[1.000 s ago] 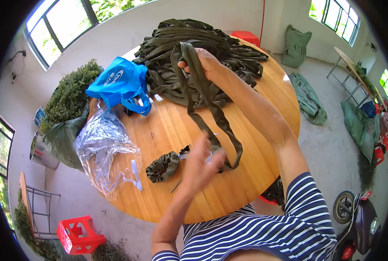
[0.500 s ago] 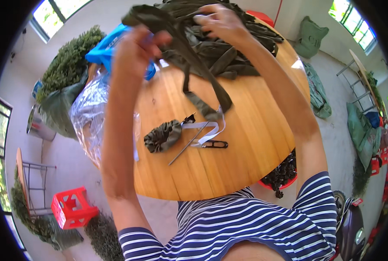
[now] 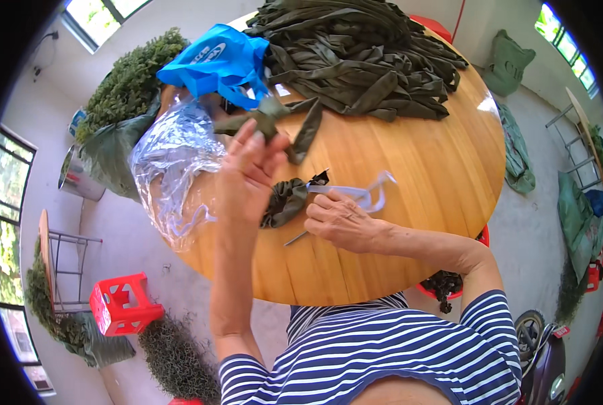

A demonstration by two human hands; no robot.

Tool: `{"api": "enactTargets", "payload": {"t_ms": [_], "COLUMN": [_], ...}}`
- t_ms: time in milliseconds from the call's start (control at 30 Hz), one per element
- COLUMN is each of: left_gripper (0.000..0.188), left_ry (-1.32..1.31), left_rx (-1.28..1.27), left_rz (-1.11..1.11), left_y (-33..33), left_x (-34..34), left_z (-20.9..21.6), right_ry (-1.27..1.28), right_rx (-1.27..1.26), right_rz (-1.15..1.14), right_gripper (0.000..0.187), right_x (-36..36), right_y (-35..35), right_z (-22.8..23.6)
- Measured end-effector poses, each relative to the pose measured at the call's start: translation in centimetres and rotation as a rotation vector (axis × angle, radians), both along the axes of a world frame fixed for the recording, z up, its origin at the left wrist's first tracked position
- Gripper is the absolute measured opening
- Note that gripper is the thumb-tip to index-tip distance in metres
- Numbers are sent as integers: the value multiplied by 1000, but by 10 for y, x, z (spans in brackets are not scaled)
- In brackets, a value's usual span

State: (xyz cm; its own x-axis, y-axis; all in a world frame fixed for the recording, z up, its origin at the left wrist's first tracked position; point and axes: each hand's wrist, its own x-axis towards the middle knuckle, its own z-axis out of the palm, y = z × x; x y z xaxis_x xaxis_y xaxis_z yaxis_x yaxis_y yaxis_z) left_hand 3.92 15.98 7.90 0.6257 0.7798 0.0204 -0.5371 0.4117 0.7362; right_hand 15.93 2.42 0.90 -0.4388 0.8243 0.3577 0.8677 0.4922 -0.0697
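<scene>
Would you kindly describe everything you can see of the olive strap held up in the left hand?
The olive strap is a flat, dull green band that looks like woven fabric, creased and folded. The left hand pinches it near a bunched fold, raised above the round wooden table. One end hangs down to the right of the fingers; another runs left under the blue bag. It lies apart from the big strap pile, as far as can be told.

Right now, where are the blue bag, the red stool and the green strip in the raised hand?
blue bag (image 3: 217,64), head view, on its crumpled top.
red stool (image 3: 120,305), head view, on its seat.
green strip (image 3: 269,120), head view, on the bunched part above the left hand's fingers.
</scene>
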Motion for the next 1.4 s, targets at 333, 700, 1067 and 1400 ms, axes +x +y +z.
{"api": "enactTargets", "payload": {"t_ms": [333, 700, 1067, 1400], "left_gripper": [28, 24, 18, 14], "left_ry": [-110, -388, 317, 109], "left_rx": [-10, -380, 182, -26], "left_rz": [-80, -228, 30, -13], "left_y": [-60, -101, -108, -108], "left_x": [-15, -13, -13, -12], "left_z": [-38, -62, -52, -53], "right_ry": [1036, 1630, 1751, 1793], "right_rx": [57, -935, -828, -794], "right_rz": [-175, -348, -265, -316], "right_gripper": [13, 29, 16, 14], "right_x": [20, 30, 25, 24], "right_y": [-38, -3, -14, -15], "right_z": [38, 61, 55, 48]}}
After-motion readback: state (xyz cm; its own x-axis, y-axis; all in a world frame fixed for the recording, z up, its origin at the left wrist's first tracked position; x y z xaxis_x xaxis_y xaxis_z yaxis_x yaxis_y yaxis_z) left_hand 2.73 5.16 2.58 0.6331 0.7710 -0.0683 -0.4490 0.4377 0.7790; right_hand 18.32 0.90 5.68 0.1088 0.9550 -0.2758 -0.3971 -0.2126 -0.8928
